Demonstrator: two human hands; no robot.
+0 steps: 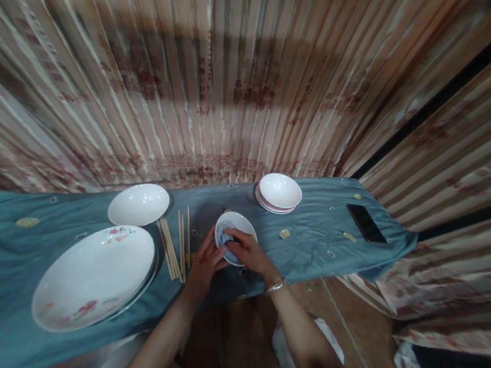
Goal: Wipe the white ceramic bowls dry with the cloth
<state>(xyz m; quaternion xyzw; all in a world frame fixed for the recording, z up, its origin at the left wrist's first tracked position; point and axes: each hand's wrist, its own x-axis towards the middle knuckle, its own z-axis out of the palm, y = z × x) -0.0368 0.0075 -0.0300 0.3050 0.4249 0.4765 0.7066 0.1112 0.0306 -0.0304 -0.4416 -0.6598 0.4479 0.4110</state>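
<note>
A small white bowl [248, 226] is tilted above the front of the table, its inside facing me. My left hand [209, 258] grips its left rim, fingers closed round the edge. Inside the bowl, my right hand [245, 249] presses a bluish-grey cloth [223, 231] against the wall, with its fingers bunched on it. The underside of the bowl is hidden. Just left of my left hand lie several wooden chopsticks [170, 249] in loose groups.
Large floral plates [93, 279] are stacked at the left, with a white bowl [139, 205] behind them. Stacked small bowls [280, 191] stand behind the held one. A black phone [366, 223] lies at the right on the teal tablecloth [313, 242]. Curtains [254, 92] hang behind.
</note>
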